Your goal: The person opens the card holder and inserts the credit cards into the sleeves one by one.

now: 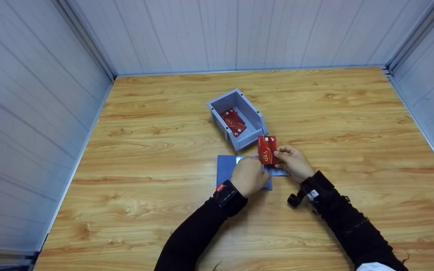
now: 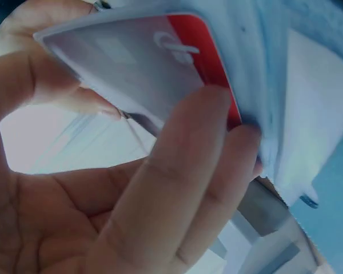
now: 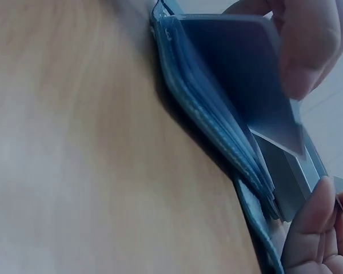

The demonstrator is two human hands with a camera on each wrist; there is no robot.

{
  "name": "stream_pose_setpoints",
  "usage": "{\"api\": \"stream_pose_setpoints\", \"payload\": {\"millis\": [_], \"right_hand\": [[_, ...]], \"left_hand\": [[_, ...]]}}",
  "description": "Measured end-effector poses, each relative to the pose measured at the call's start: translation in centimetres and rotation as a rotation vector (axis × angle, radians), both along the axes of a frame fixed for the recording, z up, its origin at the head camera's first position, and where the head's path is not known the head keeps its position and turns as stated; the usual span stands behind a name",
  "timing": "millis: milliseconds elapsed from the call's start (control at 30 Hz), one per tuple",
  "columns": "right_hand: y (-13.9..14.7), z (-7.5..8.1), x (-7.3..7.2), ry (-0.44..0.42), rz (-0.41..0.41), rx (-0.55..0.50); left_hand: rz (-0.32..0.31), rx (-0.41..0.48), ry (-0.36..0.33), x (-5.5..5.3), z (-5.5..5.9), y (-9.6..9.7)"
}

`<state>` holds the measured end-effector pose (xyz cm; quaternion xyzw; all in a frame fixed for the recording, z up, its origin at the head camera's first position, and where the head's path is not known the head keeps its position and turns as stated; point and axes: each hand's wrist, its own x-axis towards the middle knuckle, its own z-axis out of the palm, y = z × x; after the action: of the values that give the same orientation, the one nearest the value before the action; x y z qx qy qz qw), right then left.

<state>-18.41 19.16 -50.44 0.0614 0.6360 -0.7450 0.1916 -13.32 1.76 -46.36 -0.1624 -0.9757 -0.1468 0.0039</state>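
Observation:
My right hand (image 1: 294, 162) pinches the lower right edge of a red VIP card (image 1: 266, 148), thumb on its face, just above the card holder. My left hand (image 1: 249, 176) grips the blue card holder (image 1: 224, 169), which lies spread on the table and is partly hidden under the hand. In the left wrist view, its fingers (image 2: 194, 125) press against a clear sleeve (image 2: 114, 57) with a red card corner behind it. The right wrist view shows the holder's stacked sleeves (image 3: 211, 114) edge-on, one leaf lifted away from them.
A grey plastic bin (image 1: 254, 113) stands just behind the card holder, its low front toward the hands. Several red cards (image 1: 232, 122) lie inside it. Wood-grain tabletop (image 1: 145, 188) surrounds everything, with pale panel walls (image 1: 217, 34) at the back and both sides.

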Motion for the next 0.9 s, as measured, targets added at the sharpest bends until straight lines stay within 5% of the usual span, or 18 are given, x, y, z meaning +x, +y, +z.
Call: {"api": "stream_pose_setpoints", "payload": {"millis": [367, 667, 900], "right_hand": [[0.1, 0.2, 0.2, -0.006, -0.003, -0.057], [-0.1, 0.1, 0.1, -0.005, 0.001, -0.019], [-0.2, -0.1, -0.1, 0.017, 0.023, 0.034]], "left_hand": [[0.050, 0.225, -0.078, -0.3, 0.1, -1.6], [0.098, 0.399, -0.298, -1.0, 1.0, -4.9], [0.096, 0.563, -0.361, -1.3, 0.2, -7.5]]}}
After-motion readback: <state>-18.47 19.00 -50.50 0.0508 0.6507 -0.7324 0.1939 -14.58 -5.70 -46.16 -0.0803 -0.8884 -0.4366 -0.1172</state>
